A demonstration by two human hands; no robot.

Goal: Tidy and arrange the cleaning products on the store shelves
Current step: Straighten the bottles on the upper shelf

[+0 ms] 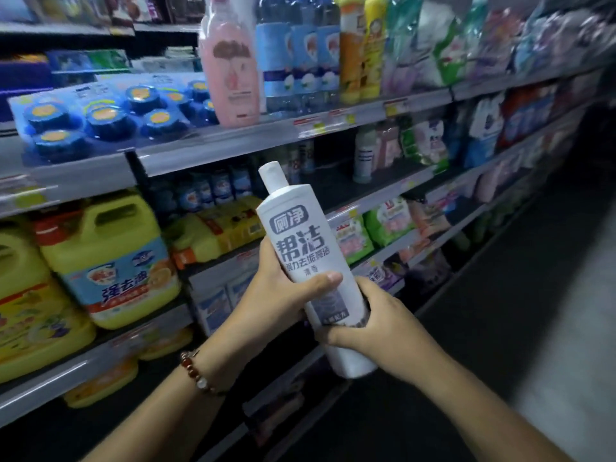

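A tall white cleaner bottle (300, 241) with grey Chinese lettering and a white cap is held upright, slightly tilted, in front of the shelves. My left hand (280, 291) grips its middle from the left, thumb across the label. My right hand (373, 315) wraps around its lower part from the right. A beaded bracelet (196, 371) sits on my left wrist. The bottle's base shows below my right hand.
Yellow detergent jugs (110, 261) fill the lower left shelf. Blue toilet-block packs (106, 115) lie on the upper shelf (233, 141), beside a pink bottle (230, 68) and blue bottles (296, 55). Refill bags (423, 141) line the shelves to the right. A dark aisle floor (516, 295) runs along the right.
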